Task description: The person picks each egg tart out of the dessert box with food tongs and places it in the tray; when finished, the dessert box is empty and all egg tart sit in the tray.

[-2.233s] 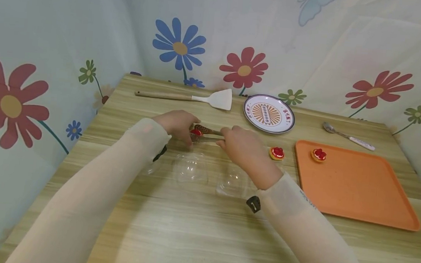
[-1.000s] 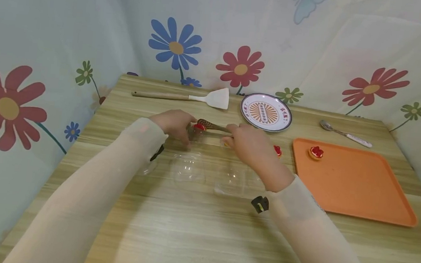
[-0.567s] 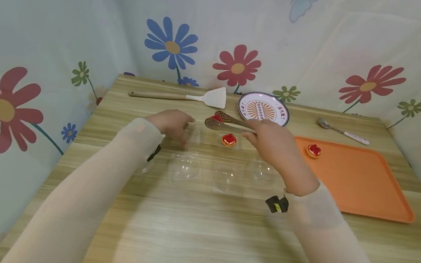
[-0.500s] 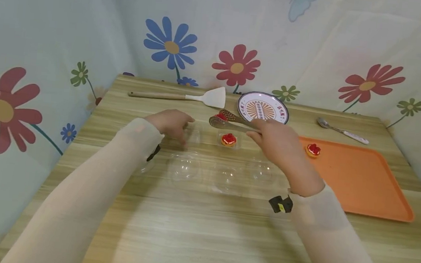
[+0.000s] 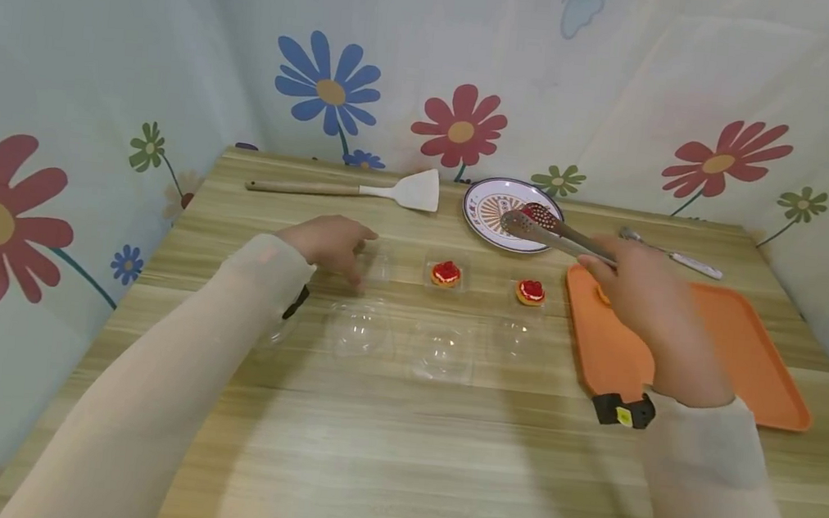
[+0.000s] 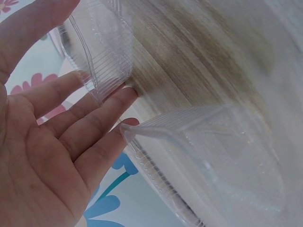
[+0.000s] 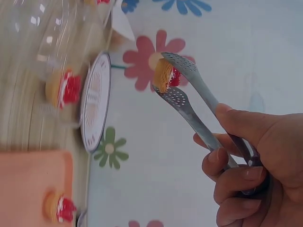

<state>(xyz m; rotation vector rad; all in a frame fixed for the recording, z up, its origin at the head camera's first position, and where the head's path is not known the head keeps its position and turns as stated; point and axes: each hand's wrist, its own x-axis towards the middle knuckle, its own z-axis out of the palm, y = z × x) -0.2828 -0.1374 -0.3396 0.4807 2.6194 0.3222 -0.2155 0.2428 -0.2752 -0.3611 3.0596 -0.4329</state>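
Tongs (image 5: 562, 243) and the held tart (image 7: 165, 76) have swung rightward since the earlier frame, from beside the left hand (image 5: 330, 245) over to where they now overlap the plate (image 5: 488, 220), seen from the head.

From that head view, the right hand (image 5: 655, 305) grips the tongs by the handle end, over the near corner of the orange tray (image 5: 746, 362). The tray tart (image 5: 602, 296) is mostly hidden (just an edge peeks past the hand). The left hand has stayed by the left box (image 5: 379, 262), its fingers loose and nearly straight. Next along, the middle tart (image 5: 446, 274) sits in a clear box, and so does the right tart (image 5: 531, 292). Clear domes (image 5: 360, 328) lie in a row in front. Farther back are a spatula (image 5: 416, 189) and, behind the right hand, a spoon (image 5: 695, 265).

On the left wrist view, the palm shows, thumb well apart from the fingers, fingertips at the clear plastic's ridged edges (touching or just beside, I cannot tell).

By the right wrist view, curled fingers and thumb hold the tongs narrow, their holed tips pinching the held tart in the air, its red topping turned sideways.
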